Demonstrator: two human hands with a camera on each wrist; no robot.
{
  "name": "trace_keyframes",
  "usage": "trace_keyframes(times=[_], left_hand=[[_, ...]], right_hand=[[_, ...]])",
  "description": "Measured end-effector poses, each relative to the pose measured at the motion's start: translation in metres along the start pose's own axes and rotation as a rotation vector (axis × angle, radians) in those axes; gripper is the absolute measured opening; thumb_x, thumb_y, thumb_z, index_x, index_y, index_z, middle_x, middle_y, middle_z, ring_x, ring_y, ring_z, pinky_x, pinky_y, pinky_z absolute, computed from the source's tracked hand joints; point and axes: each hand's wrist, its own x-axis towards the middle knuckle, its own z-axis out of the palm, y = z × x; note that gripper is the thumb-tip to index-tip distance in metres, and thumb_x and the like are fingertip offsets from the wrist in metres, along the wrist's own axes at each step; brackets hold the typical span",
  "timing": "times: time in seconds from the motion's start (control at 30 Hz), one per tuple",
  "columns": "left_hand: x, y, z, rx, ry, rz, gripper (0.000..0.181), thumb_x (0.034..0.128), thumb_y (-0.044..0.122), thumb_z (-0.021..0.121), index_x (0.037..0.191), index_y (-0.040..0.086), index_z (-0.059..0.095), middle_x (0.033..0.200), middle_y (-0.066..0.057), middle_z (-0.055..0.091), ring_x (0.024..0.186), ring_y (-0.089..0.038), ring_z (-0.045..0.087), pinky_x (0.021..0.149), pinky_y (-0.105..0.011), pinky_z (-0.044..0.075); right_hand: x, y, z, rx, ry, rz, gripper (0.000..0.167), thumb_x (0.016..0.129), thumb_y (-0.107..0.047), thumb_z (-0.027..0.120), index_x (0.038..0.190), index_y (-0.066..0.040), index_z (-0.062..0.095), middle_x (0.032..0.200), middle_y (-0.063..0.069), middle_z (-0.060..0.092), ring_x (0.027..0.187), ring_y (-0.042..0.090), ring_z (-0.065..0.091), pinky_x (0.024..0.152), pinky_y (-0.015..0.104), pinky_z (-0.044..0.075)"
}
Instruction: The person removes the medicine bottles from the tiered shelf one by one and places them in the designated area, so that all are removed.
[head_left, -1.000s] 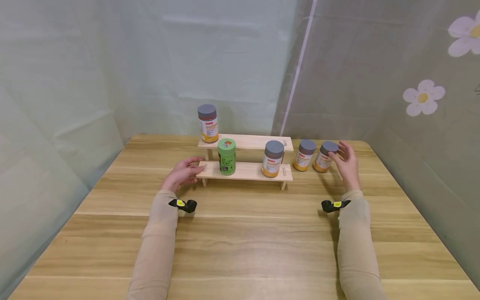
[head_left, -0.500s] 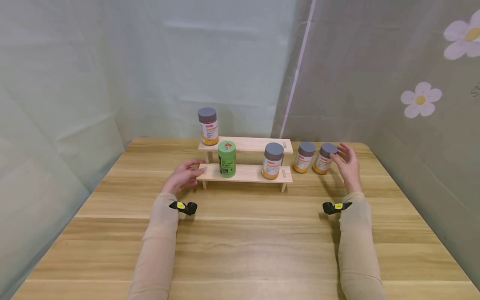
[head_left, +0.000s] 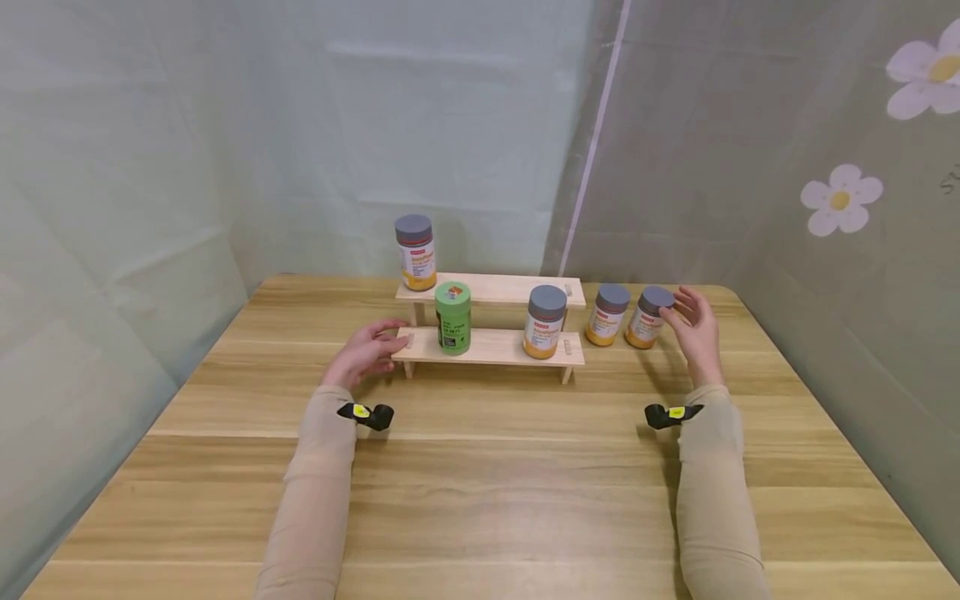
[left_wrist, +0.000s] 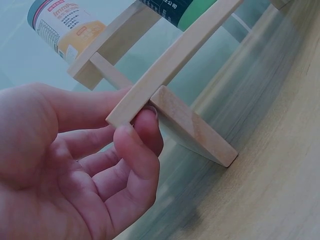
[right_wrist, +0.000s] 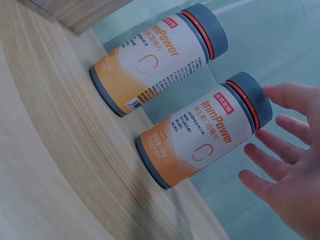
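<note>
A two-tier wooden shelf [head_left: 491, 346] stands near the back of the table. My left hand [head_left: 365, 353] pinches the left end of its lower board, thumb above and curled fingers below in the left wrist view. On that board stand a green-lidded bottle [head_left: 453, 318] and a grey-lidded supplement bottle [head_left: 544, 323]. Another grey-lidded bottle [head_left: 416, 253] stands on the upper board's left end. Right of the shelf, two more supplement bottles stand upright on the table, a nearer-in one [right_wrist: 157, 60] and an outer one [right_wrist: 202, 132]. My right hand [head_left: 693, 333] has its thumb at the outer bottle's lid, fingers loosely extended beside it.
The wood-grain table [head_left: 510, 483] spreads out in front of the shelf. Pale curtains [head_left: 450, 125] hang behind and on both sides, close to the table's edges. A small black camera sits on each wrist.
The view has tilted up slightly since one second ago. Both hands and all the bottles keep nearly the same places.
</note>
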Motion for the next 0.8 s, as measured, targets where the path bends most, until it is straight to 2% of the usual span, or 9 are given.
trace_keyframes(times=[0.23,0.5,0.8], left_hand=[[-0.0002,-0.0008,-0.0006,0.007,-0.004,-0.001,0.056,0.0978,0.025,0.058,0.147,0.011,0.037,0.108,0.003,0.051,0.083,-0.004,0.052,0.065,-0.015,0.050],[0.0000,-0.0009,-0.0001,0.010,-0.011,0.004,0.057,0.0976,0.026,0.058,0.148,0.011,0.036,0.111,0.002,0.052,0.088,-0.005,0.052,0.066,-0.016,0.050],[0.0001,0.0010,-0.0014,0.001,-0.002,-0.009,0.056,0.0977,0.024,0.058,0.147,0.011,0.037,0.105,0.003,0.052,0.084,-0.005,0.053,0.065,-0.016,0.050]], right_hand=[[-0.0019,-0.0023,-0.0008,-0.025,-0.014,0.002,0.059,0.095,-0.011,0.059,0.148,-0.005,0.034,0.150,0.020,0.038,0.138,0.033,0.038,0.117,0.040,0.034],[-0.0030,-0.0037,-0.0016,-0.037,-0.015,-0.002,0.059,0.095,-0.012,0.059,0.148,-0.006,0.034,0.149,0.020,0.040,0.138,0.033,0.039,0.116,0.040,0.035],[-0.0034,-0.0028,-0.0036,-0.026,-0.031,0.005,0.060,0.096,-0.015,0.059,0.149,-0.008,0.032,0.150,0.019,0.037,0.140,0.032,0.037,0.117,0.044,0.032]])
